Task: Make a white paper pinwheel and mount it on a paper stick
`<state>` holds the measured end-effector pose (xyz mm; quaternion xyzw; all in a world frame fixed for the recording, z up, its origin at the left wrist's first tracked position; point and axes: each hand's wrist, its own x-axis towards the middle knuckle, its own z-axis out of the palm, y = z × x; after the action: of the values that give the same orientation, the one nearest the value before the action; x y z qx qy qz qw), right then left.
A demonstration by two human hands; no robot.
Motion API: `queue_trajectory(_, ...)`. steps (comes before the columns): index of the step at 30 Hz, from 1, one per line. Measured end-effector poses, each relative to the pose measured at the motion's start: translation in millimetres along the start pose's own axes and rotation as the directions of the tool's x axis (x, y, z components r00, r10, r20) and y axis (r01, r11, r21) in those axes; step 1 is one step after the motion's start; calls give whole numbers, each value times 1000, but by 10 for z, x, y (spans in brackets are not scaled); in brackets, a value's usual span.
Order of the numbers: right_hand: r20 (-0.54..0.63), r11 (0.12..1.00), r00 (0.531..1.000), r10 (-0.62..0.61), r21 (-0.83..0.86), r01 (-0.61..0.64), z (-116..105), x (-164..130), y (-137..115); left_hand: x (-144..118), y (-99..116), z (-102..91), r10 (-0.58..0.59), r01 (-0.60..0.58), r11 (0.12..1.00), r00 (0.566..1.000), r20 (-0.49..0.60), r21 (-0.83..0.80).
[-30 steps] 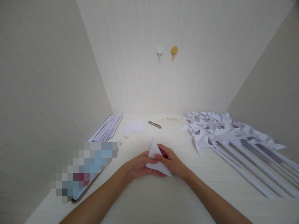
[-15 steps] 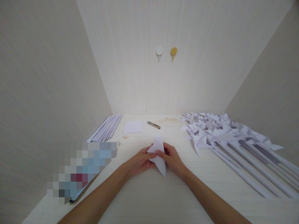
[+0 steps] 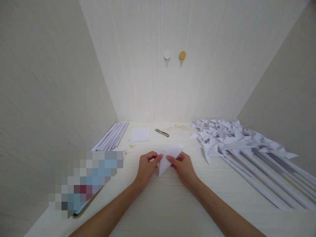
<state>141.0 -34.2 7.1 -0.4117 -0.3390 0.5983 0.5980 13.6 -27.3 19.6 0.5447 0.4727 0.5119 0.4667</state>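
A white paper triangle [image 3: 168,158], folded flat, is held just above the bench, one point turned downward.

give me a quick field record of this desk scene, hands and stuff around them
left hand: pinches the left edge of the folded white paper
right hand: pinches the same paper from the right
paper state: triangular fold, held just above the table
far right: pile of paper pinwheels on long rolled sticks
far left: bundle of rolled paper sticks
back centre: square paper sheet, small snips
wall: white hook, gold hook
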Motion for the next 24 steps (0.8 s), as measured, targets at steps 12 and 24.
queue_trajectory(12, -73, 997, 997, -35, -70, 30, 21, -22, 2, -60, -12, 76, -33, 31, 999, 998, -55, -32)
queue_trajectory(24, -105, 996, 994, -20, -87, 11, 44, -46, -30, -66, 39, 77, 30, -31, 999, 999, -40, -14)
